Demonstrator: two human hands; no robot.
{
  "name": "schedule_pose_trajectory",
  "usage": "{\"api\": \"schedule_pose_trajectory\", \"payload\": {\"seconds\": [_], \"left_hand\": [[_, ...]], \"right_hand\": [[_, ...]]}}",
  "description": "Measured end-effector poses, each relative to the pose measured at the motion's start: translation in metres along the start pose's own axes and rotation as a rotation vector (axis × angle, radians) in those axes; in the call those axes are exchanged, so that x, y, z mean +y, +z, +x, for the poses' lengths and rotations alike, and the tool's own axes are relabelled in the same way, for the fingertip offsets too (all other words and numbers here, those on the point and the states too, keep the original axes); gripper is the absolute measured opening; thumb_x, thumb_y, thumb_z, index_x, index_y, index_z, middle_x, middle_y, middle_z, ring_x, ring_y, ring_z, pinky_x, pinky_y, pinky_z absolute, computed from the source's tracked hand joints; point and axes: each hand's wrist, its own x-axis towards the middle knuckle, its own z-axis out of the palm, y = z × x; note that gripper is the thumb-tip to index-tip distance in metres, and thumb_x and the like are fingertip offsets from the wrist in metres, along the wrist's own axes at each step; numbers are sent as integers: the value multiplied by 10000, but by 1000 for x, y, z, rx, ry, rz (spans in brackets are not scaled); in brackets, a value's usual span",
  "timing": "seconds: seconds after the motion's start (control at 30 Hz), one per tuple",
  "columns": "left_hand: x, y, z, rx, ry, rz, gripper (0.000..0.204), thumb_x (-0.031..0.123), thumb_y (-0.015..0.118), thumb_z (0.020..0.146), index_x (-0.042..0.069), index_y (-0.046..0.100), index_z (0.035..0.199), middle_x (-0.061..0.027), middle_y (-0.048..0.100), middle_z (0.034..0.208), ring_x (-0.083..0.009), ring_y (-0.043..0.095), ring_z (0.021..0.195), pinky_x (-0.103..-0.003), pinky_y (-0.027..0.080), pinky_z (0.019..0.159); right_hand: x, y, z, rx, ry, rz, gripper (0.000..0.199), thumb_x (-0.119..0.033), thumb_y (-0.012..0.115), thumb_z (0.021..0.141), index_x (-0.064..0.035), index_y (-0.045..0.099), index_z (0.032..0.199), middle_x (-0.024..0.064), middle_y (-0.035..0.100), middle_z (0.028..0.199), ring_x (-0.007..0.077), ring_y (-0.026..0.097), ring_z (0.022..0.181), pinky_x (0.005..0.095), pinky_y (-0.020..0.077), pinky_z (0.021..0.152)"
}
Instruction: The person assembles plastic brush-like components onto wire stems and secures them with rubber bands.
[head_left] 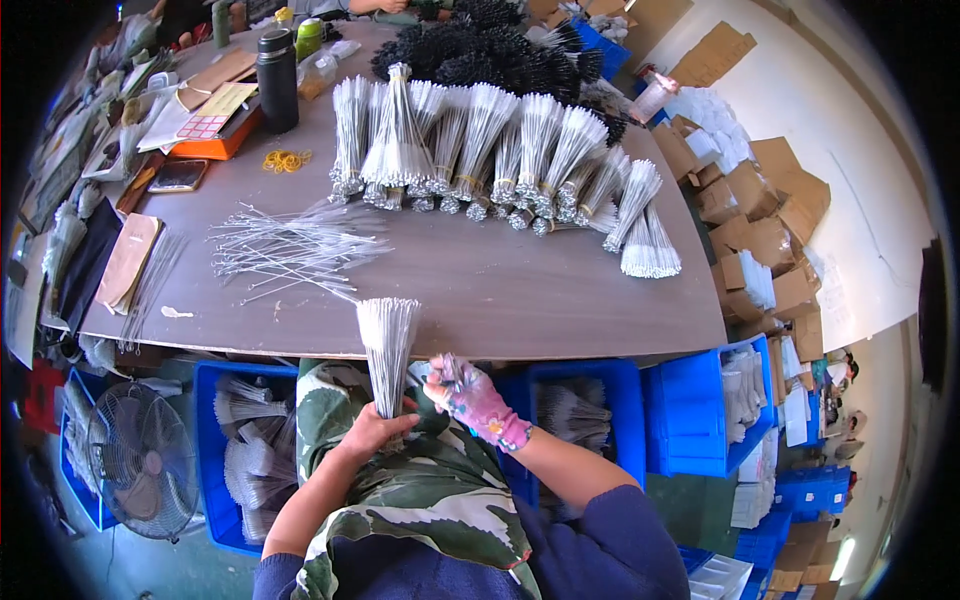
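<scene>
"While you sit at this surface (560, 305), what does your left hand (370, 434) have?"

"It's clamped on the lower part of a bundle of thin silvery wires (388, 335), near the middle of the frame. The bundle stands nearly upright at the near edge, its pale tips fanned out at the top."

"And your right hand (478, 402)?"

"That one wears a pink patterned glove and sits just right of the bundle. Its fingers curl inward, but I can't tell whether they pinch anything."

"What's on the surface nearest you?"

"A spread of loose wires (290, 248), left of centre, many crossing one another. Above centre, I have a crowded row of gathered bundles (490, 145), some leaning, with a black bristly heap (455, 50) behind it."

"Upper left?"

"My eye finds a dark bottle (277, 85), upright, beside an orange box (222, 143) with papers (205, 127) on it. Yellow bands (287, 161) lie in a small tangle below the bottle."

"And down around your lap?"

"Camouflage cloth (430, 505) covers it. At the lower left I see a blue bin (206, 460) holding more wire bundles (258, 465), with a round fan (150, 462) just beside it. Another blue container (680, 420) is right of my right arm, and cardboard boxes (800, 205) are piled at the right of the frame."
</scene>
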Motion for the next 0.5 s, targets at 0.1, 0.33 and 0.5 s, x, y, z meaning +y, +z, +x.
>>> {"api": "schedule_pose_trajectory", "payload": {"seconds": [0.1, 0.33, 0.5], "left_hand": [[-9, 1, 4, 31, 4, -52, 298, 135, 729, 750, 29, 608, 1001, -21, 627, 806, -87, 576, 734, -254, 470, 683], [-16, 10, 15, 426, 367, 159, 429, 133, 744, 691, 8, 571, 1063, -71, 637, 974, -166, 597, 892, -316, 464, 816], [-32, 3, 25, 311, 284, -163, 355, -25, 688, 694, 31, 598, 1033, -38, 632, 968, -151, 594, 887, -308, 463, 833]], "right_hand": [[5, 14, 14, -9, 113, 29, 325, -101, 634, 836, -31, 506, 1127, -10, 554, 828, 77, 528, 642, 236, 440, 559], [27, 33, 11, 21, -145, -251, 374, -107, 649, 816, -31, 503, 1152, -10, 565, 845, 55, 495, 670, 222, 426, 583], [34, 33, 0, 3, -175, -437, 428, -83, 630, 796, 11, 488, 1188, 71, 616, 961, 108, 557, 751, 251, 458, 685]]}}
